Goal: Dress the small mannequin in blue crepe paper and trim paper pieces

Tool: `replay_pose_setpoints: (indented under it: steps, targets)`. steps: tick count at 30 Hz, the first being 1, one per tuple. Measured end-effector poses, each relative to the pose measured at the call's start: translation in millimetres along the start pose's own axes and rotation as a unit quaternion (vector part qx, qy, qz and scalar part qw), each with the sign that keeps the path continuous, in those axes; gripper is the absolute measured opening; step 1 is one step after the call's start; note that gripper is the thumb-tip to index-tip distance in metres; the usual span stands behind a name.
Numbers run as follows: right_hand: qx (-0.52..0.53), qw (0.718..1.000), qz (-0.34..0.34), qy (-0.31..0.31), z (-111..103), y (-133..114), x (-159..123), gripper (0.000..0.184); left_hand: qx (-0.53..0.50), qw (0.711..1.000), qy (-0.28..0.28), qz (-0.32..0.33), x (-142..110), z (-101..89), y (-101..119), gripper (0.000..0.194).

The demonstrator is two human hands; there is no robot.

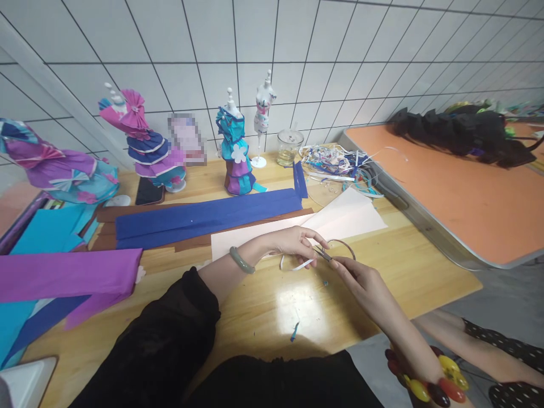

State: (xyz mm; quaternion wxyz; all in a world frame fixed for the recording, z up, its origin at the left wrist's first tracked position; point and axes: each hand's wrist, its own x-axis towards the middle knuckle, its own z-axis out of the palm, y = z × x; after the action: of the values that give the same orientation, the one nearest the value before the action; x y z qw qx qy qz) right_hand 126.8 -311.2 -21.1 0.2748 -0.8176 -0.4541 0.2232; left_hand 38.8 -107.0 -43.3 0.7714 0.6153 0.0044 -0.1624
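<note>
My left hand (300,243) is closed above the table's middle, fingers bent and pinching near the end of a thin white strip (302,265), which curls below it. My right hand (357,277) grips a small metal tool with narrow tips (323,255); whether it is tweezers or small scissors I cannot tell. Its tips point at my left fingers. Beside my right fingers arches a thin brown loop (349,247). A pale pink paper sheet (352,215) lies just behind both hands, partly under my left wrist.
Behind lie a blue paper strip (208,215) and a heap of scraps (334,161) near a glass cup (289,148). Small dress forms, one in a teal and purple paper dress (236,153), line the wall. Purple paper (72,275) is at left, an orange table (446,198) at right.
</note>
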Motion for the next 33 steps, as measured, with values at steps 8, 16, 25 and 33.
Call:
replay_pose_setpoints:
  steps: [8, 16, 25, 33]
  targets:
    - [-0.023, 1.0, 0.007, 0.018, 1, -4, -4, 0.039, -0.007, 1.0, -0.016, -0.011, -4, -0.7, 6, 0.069]
    - [-0.007, 0.999, 0.016, 0.039, 0, 1, -6, 0.039, -0.033, 0.998, 0.038, -0.026, 0, -3.4, 1, 0.069]
    - [-0.009, 0.999, 0.0, 0.042, 3, 0, -5, 0.04, 0.126, 0.976, 0.136, 0.113, 20, 12.4, -17, 0.062]
    - [-0.093, 0.99, -0.068, 0.081, 6, 3, -10, 0.037, 0.194, 0.959, 0.16, 0.133, 18, 10.1, -17, 0.06]
